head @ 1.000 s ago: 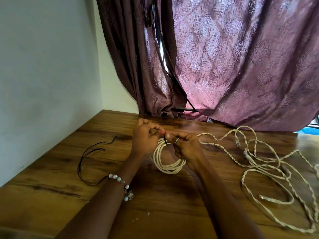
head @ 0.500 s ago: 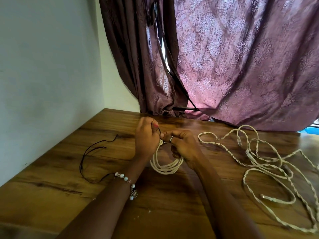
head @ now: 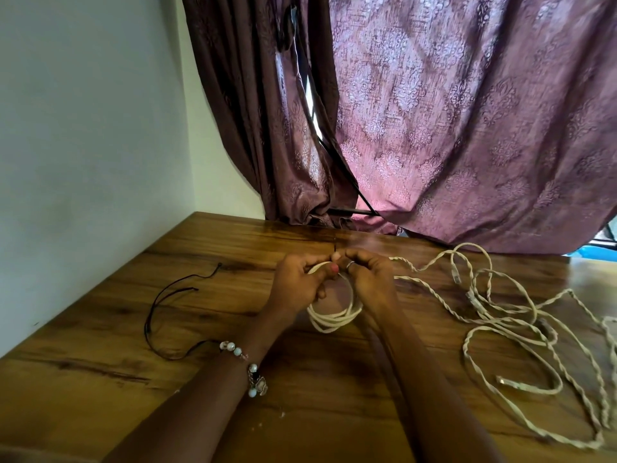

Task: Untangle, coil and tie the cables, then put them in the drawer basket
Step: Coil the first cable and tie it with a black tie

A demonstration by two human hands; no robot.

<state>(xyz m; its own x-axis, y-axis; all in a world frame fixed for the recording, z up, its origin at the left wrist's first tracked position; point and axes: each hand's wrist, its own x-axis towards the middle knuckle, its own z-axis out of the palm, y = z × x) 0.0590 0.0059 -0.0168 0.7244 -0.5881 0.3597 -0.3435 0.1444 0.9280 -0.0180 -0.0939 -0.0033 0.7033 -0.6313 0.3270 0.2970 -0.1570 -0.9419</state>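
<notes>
A coiled white cable [head: 334, 319] stands upright on the wooden table [head: 207, 329], held at its top by both hands. My left hand [head: 297, 284] grips the coil's top from the left. My right hand [head: 370, 279] grips it from the right. Between the fingertips of both hands a short thin black tie [head: 335, 253] sticks up above the coil. To the right lies a tangle of twisted white cables [head: 521, 315] with plug ends, spread loosely over the table.
Thin black strings [head: 157, 309] lie on the table to the left, near the white wall [head: 83, 162]. A purple patterned curtain [head: 450, 128] hangs down to the table's back edge. No drawer basket is in view.
Both hands have lifted the coil's top slightly and drawn closer together, and the black tie's end now points up between the fingertips. The view has tilted down a little.
</notes>
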